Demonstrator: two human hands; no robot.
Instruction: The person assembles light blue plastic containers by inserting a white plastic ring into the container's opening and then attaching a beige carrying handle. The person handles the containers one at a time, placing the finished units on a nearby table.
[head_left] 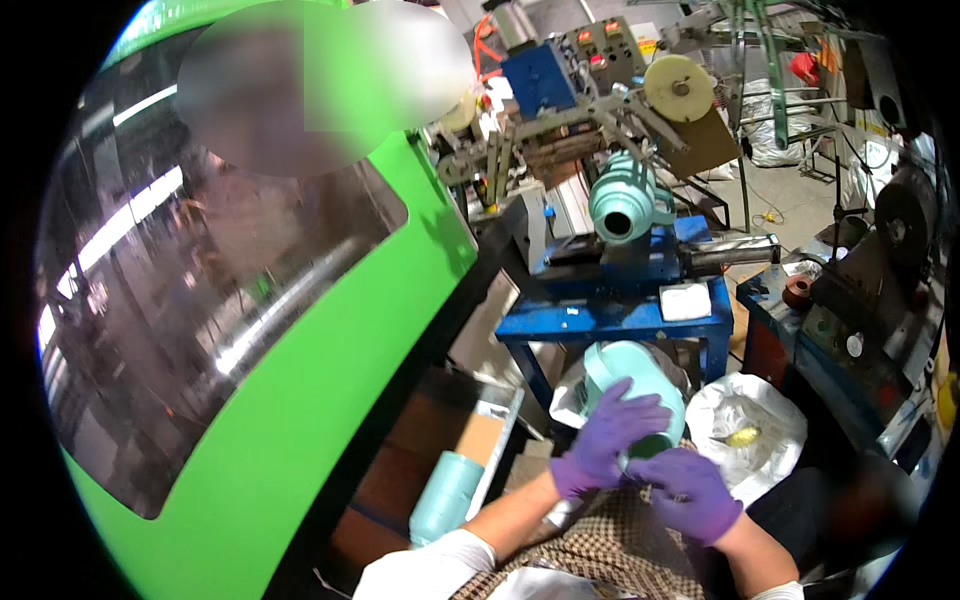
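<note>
The left hand is spread wide over the jug; the right hand is curled by its near end, and whether anything is pinched cannot be told. The jug is placed between lap and worktop, probably for easy reach. Above the blue metal worktop, a second jug is mounted sideways, apparently so its flank is presented to the machine. Smooth, rounded teal plastic is suggested by both. A thin, crumpled white bag is set alongside.
</note>
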